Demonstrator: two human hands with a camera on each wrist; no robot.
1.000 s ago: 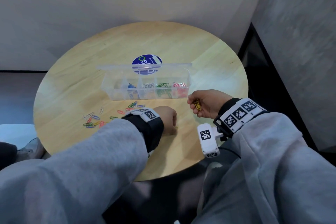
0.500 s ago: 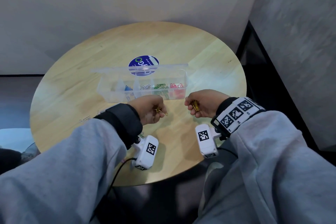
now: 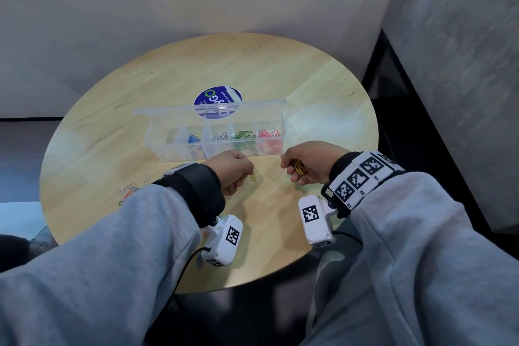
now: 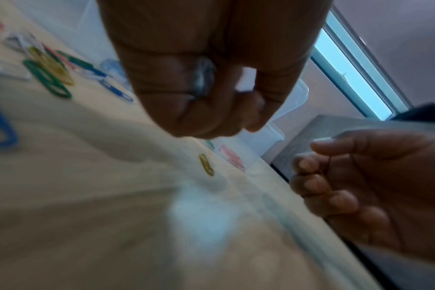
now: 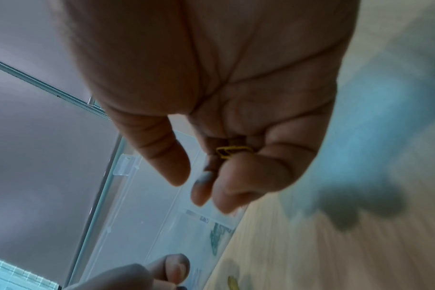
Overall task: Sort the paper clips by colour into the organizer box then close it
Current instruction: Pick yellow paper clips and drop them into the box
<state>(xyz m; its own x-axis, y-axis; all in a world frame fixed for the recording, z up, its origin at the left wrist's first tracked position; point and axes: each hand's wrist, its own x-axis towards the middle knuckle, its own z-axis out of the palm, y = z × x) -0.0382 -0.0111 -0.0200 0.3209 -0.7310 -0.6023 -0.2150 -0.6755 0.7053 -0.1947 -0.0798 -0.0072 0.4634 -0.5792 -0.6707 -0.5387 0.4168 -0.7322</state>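
The clear organizer box [image 3: 168,146] stands open on the round wooden table, its lid [image 3: 179,111] tipped back. Blue, white, green and red clips lie in separate compartments; the leftmost one looks empty. My right hand [image 3: 306,163] grips several yellow paper clips [image 3: 298,167] in its curled fingers, also seen in the right wrist view [image 5: 232,152]. My left hand [image 3: 233,171] hovers before the box with its fingers curled. A single yellow clip [image 4: 206,164] sits just below its fingertips, apart from them, with its shadow on the table.
A loose pile of mixed-colour clips [image 3: 130,191] lies on the table at the left, also visible in the left wrist view [image 4: 50,74]. A round blue sticker [image 3: 217,95] sits behind the box. The table edge [image 3: 373,132] drops to a dark gap on the right.
My left hand left the loose pile and came to the middle, pinching a yellow clip. That clip is now clear of its fingertips. The right hand stayed put with its clips.
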